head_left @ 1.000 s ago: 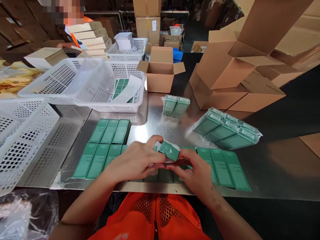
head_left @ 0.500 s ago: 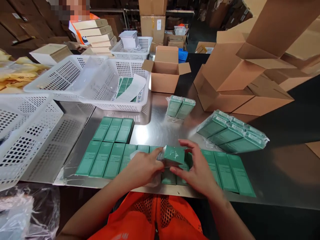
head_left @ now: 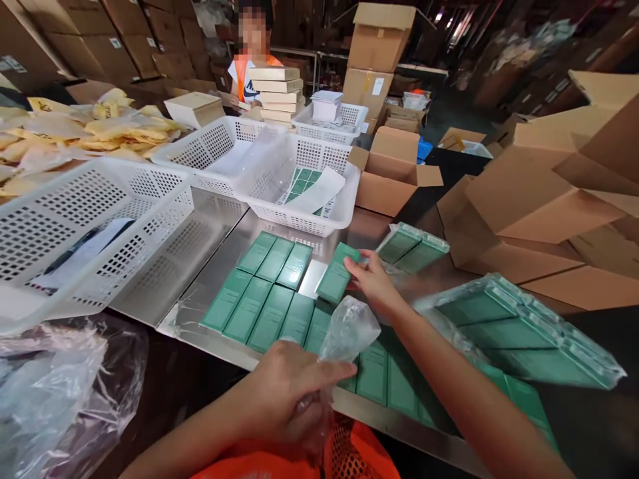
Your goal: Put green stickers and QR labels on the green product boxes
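My right hand (head_left: 372, 283) grips a green box (head_left: 335, 273) by its far end and holds it low over the steel table (head_left: 200, 259), beside a row of three green boxes (head_left: 275, 257). Near my body, my left hand (head_left: 294, 392) is closed on a crumpled clear plastic wrapper (head_left: 347, 332). Several more green boxes (head_left: 259, 311) lie flat in a row along the table's near edge, partly hidden by my right arm. Two plastic-wrapped packs of green boxes lie to the right, a small pack (head_left: 412, 245) and a larger pack (head_left: 519, 332).
White perforated baskets stand at the left (head_left: 90, 226) and behind the boxes (head_left: 304, 193), the latter holding green label sheets. Open cardboard cartons (head_left: 394, 173) and stacked cartons (head_left: 539, 206) fill the right. A person in an orange vest (head_left: 247, 63) stands behind stacked beige boxes (head_left: 277, 90). Loose clear plastic (head_left: 54, 392) lies at lower left.
The green box has come out of its wrapper. My right hand carried it forward toward the back row, while my left hand pulled the empty wrapper toward me. My view swung left.
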